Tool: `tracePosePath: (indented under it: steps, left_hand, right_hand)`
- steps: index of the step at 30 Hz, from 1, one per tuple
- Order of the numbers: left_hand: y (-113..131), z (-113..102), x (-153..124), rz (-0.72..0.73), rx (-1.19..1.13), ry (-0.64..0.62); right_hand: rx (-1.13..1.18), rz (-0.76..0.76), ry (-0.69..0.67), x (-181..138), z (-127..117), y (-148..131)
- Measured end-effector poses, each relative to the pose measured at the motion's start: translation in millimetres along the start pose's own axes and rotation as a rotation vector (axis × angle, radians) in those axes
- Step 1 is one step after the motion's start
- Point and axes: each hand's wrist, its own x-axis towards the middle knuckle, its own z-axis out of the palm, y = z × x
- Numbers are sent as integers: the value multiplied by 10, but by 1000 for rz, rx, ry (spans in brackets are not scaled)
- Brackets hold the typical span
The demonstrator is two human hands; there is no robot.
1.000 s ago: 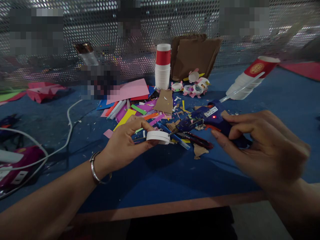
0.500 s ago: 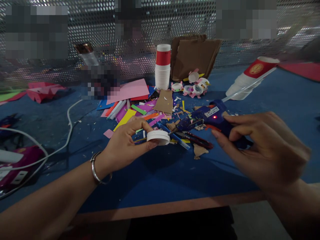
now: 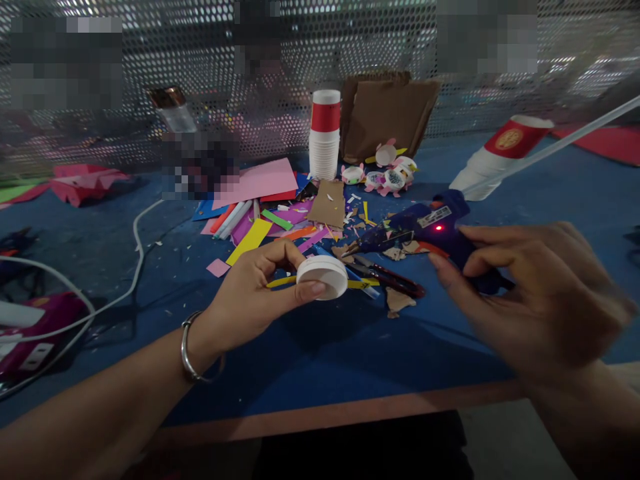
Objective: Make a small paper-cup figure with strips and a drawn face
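White round lid (image 3: pixel 323 277) pinched in left hand (image 3: pixel 250 300), lit blue glue gun (image 3: pixel 430 230) gripped in right hand (image 3: pixel 530 300); hot nozzle close to fingertips (image 3: pixel 313 288), could easily burn.

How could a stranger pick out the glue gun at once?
On the blue table, look right of the paper scraps, to the right hand. It grips the glue gun: dark blue, nozzle pointing toward the white disc in the left hand. Only it has a glowing red light and a clear glue stick jutting out behind.
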Motion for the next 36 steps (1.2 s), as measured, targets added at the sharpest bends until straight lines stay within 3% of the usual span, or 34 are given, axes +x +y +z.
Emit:
tracePosePath:
  steps: [6, 13, 16, 19, 22, 27, 31, 36]
  left_hand:
    - [-50, -25, 17, 13, -121, 43]
    - [-26, -46, 48, -55, -329, 129]
    - [2, -47, 57, -73, -375, 179]
    - [17, -51, 59, -79, -433, 223]
    - [19, -66, 61, -44, -491, 209]
    - [-6, -90, 68, -10, -524, 231]
    - [-21, -91, 81, -36, -512, 215]
    - [-7, -102, 90, -51, -518, 185]
  right_hand:
    - [-68, 199, 24, -78, 16, 170]
    - [-150, 390, -68, -380, 81, 774]
    - [-251, 660, -226, -405, 105, 958]
    - [-265, 786, -556, -371, 99, 993]
    - [-319, 701, -721, -364, 74, 929]
    - [-510, 356, -576, -276, 33, 664]
    - [-3, 148, -553, 34, 95, 255]
    - [406, -92, -686, 341, 393, -245]
